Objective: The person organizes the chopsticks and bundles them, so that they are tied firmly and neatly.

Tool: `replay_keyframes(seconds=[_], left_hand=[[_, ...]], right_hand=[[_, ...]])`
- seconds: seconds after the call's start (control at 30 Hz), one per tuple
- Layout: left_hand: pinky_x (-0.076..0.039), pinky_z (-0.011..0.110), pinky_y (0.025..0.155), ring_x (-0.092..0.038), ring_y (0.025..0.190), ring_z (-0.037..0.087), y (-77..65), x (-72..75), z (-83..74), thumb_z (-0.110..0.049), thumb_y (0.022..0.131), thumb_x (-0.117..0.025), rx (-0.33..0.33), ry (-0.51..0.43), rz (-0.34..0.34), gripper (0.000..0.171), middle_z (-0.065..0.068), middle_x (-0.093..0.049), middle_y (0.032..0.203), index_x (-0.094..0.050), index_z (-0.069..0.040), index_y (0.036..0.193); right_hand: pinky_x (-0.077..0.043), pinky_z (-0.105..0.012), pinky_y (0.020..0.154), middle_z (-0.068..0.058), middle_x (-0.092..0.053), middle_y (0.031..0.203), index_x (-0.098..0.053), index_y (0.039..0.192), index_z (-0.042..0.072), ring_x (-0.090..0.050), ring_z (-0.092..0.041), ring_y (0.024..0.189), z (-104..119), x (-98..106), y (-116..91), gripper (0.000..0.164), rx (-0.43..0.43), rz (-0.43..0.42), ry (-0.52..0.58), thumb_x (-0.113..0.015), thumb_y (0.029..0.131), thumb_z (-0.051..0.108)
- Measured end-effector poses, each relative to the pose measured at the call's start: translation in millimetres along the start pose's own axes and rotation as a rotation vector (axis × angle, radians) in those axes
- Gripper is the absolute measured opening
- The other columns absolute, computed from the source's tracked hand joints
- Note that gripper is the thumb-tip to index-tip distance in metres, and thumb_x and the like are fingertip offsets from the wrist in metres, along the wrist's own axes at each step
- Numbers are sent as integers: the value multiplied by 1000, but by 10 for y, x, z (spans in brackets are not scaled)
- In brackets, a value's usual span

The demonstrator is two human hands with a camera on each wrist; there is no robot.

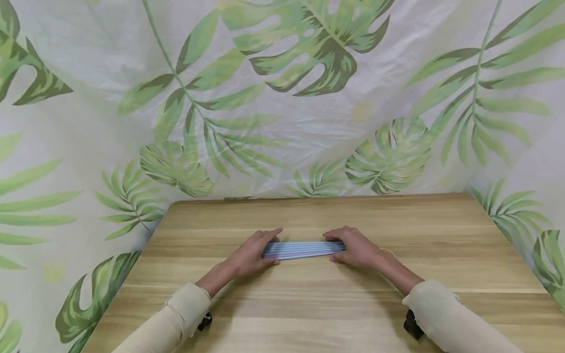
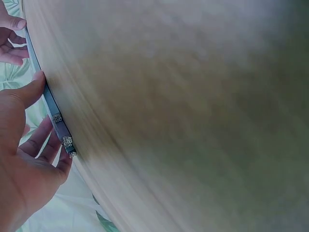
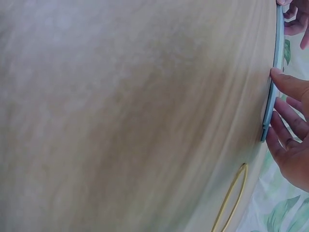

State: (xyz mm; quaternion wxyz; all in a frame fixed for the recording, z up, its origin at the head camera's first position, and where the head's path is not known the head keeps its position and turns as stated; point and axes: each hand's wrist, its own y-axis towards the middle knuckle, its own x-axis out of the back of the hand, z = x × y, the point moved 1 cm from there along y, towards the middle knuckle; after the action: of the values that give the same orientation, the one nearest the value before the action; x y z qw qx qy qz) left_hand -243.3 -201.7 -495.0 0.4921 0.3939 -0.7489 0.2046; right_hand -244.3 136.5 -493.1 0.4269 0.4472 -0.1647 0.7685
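Note:
A flat row of several slim, pale-blue and lilac sticks (image 1: 304, 250) lies side by side on the wooden table, spread wider at the left end than at the right. My left hand (image 1: 253, 252) holds the left end, thumb on the near side and fingers on the far side. Around the right end, my right hand (image 1: 359, 247) grips in the same way. In the left wrist view, silvery, sparkly tips (image 2: 66, 141) stick out at uneven lengths by the left fingers. The right-hand tips (image 3: 264, 133) look plain and darker.
A thin yellow loop (image 3: 244, 169), like a rubber band, lies on the table beside my right wrist. The wooden table (image 1: 309, 314) reaches back to a leaf-patterned cloth (image 1: 309, 122) that hangs behind and along both sides.

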Motion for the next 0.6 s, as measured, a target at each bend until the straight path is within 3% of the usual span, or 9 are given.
replay_keyframes(seconds=[0.23,0.47,0.6], left_hand=[[-49,54,112,-57,133,32,13,-26,11,-27,96,-84,-8,5,-4,76,11,-67,139,-48,-7,160],[-53,44,100,-57,118,22,15,-36,-9,-26,98,-81,-6,29,24,47,7,-65,130,-69,-11,141],[-53,40,97,-57,114,18,1,-29,-27,-28,98,-81,3,21,46,42,5,-64,127,-72,-13,137]], right_hand=[[-59,-44,95,-13,-79,121,-72,132,-1,-73,-26,109,15,-17,28,45,-8,-17,47,-86,90,8],[-59,-35,88,-8,-77,110,-76,123,-1,-70,-17,99,31,-21,37,36,-15,-11,84,-86,89,6],[-58,-32,86,-6,-77,107,-77,121,0,-67,-13,96,25,-28,29,34,-19,-13,87,-85,89,6]])
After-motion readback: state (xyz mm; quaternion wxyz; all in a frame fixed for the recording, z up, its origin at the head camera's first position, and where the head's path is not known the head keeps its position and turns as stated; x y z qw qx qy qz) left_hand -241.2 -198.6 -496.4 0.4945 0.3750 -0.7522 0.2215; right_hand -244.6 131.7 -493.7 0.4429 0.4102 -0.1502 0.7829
